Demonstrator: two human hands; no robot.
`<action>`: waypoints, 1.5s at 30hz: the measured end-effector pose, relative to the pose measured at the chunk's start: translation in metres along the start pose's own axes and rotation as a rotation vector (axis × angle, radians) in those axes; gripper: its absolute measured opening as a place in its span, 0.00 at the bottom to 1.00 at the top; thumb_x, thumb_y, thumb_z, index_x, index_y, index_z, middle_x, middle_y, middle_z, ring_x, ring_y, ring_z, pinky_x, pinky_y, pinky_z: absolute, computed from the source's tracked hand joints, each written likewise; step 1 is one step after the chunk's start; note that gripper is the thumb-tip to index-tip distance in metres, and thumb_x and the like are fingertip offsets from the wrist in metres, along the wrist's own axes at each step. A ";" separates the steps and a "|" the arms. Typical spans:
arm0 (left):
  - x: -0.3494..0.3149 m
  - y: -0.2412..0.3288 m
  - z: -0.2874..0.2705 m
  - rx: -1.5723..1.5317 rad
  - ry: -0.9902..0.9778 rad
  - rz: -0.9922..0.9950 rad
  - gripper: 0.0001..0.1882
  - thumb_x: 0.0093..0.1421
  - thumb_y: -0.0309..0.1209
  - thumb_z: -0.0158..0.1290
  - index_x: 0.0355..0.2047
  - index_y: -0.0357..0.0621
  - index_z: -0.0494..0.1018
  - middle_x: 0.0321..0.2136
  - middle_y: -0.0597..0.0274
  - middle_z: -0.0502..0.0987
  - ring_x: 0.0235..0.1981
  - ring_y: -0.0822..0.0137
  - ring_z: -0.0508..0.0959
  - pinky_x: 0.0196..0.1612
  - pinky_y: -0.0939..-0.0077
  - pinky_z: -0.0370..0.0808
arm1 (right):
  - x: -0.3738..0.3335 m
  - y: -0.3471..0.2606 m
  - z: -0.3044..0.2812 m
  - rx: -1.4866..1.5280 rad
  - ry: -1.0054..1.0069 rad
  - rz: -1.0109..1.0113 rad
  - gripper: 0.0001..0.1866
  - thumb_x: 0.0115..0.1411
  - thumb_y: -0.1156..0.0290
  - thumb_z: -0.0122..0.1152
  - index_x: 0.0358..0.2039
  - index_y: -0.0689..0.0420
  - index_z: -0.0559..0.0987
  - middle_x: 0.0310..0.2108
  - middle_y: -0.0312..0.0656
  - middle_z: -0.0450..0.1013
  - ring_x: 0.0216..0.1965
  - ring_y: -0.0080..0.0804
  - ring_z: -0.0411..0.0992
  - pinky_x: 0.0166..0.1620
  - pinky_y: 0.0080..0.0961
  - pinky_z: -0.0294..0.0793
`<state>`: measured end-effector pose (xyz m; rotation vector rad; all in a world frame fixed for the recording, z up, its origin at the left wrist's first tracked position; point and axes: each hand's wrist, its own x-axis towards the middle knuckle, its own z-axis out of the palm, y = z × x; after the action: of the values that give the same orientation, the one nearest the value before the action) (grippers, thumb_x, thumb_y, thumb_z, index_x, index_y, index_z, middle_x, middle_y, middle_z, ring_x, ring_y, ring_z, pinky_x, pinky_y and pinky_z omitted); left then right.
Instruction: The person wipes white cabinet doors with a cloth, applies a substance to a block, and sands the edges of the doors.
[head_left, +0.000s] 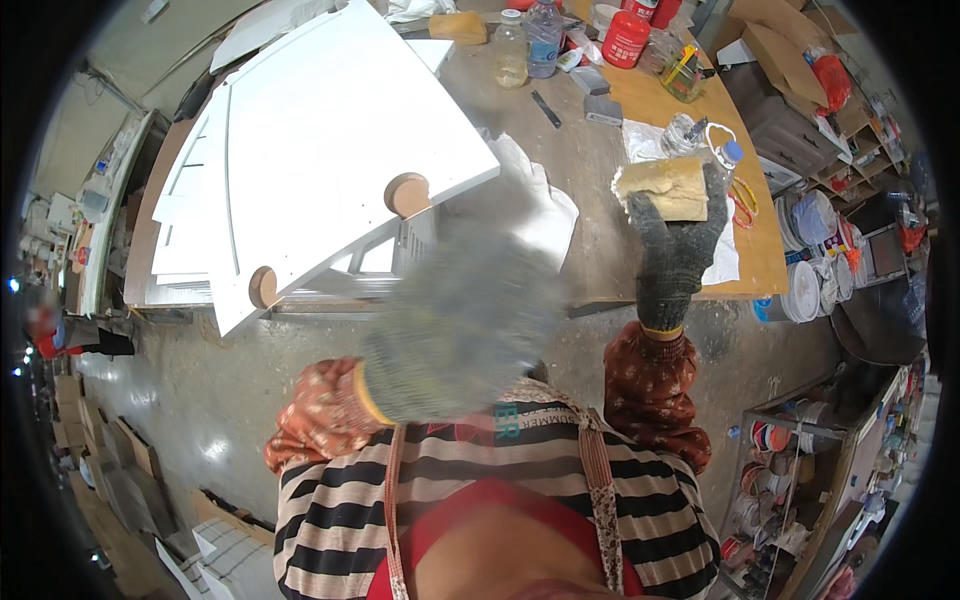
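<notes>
My right hand (pixel 672 245), in a dark grey knit glove, grips a worn yellowish sponge-like block (pixel 675 190) between thumb and fingers at the right of the table. My left hand (pixel 465 330), gloved in grey, is raised in front of my chest. It is smeared by motion, so its fingers and anything in them cannot be made out. Beyond it lies a large white panel (pixel 320 140) with round cutouts along its near edge, on top of other white panels. A crumpled white cloth or glove (pixel 535 195) rests on the table beside the panel's corner.
On the wooden table (pixel 600 255) stand a glass jar (pixel 510 50), a plastic bottle (pixel 544 40), a red container (pixel 626 40) and a jar of tools (pixel 686 75). Small grey blocks (pixel 602 110) lie nearer. Shelves (pixel 790 440) and stacked buckets (pixel 805 290) stand at the right.
</notes>
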<state>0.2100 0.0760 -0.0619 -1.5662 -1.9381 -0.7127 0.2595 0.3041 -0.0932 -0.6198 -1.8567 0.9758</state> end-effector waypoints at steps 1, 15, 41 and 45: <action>0.004 0.003 0.015 -0.074 -0.013 -0.004 0.25 0.52 0.35 0.55 0.49 0.39 0.69 0.49 0.50 0.70 0.52 0.55 0.69 0.57 0.53 0.65 | 0.000 0.025 -0.007 -0.034 -0.018 -0.109 0.33 0.51 0.74 0.65 0.55 0.66 0.61 0.49 0.47 0.66 0.48 0.35 0.67 0.50 0.29 0.69; -0.011 -0.034 0.152 -0.299 -0.426 -0.619 0.12 0.59 0.33 0.46 0.37 0.40 0.75 0.35 0.52 0.77 0.37 0.66 0.77 0.39 0.68 0.75 | -0.027 0.047 -0.053 0.394 0.005 0.104 0.33 0.52 0.82 0.60 0.57 0.65 0.59 0.45 0.43 0.67 0.42 0.30 0.69 0.45 0.25 0.72; -0.092 -0.048 -0.073 0.318 0.502 -1.015 0.22 0.54 0.32 0.55 0.49 0.40 0.70 0.45 0.50 0.73 0.48 0.57 0.72 0.52 0.63 0.68 | 0.081 -0.064 0.224 0.674 -0.717 -0.946 0.34 0.44 0.64 0.72 0.52 0.53 0.69 0.45 0.45 0.67 0.44 0.33 0.71 0.44 0.27 0.77; -0.071 -0.020 -0.081 0.791 0.161 -0.921 0.18 0.53 0.29 0.55 0.45 0.41 0.70 0.41 0.51 0.74 0.43 0.55 0.74 0.46 0.61 0.71 | 0.063 -0.084 0.206 0.804 -0.949 -0.509 0.36 0.48 0.63 0.71 0.53 0.62 0.64 0.44 0.45 0.68 0.43 0.30 0.72 0.43 0.21 0.77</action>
<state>0.2098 -0.0333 -0.0553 -0.1127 -2.3468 -0.2833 0.0455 0.2284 -0.0469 0.9038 -1.9516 1.6451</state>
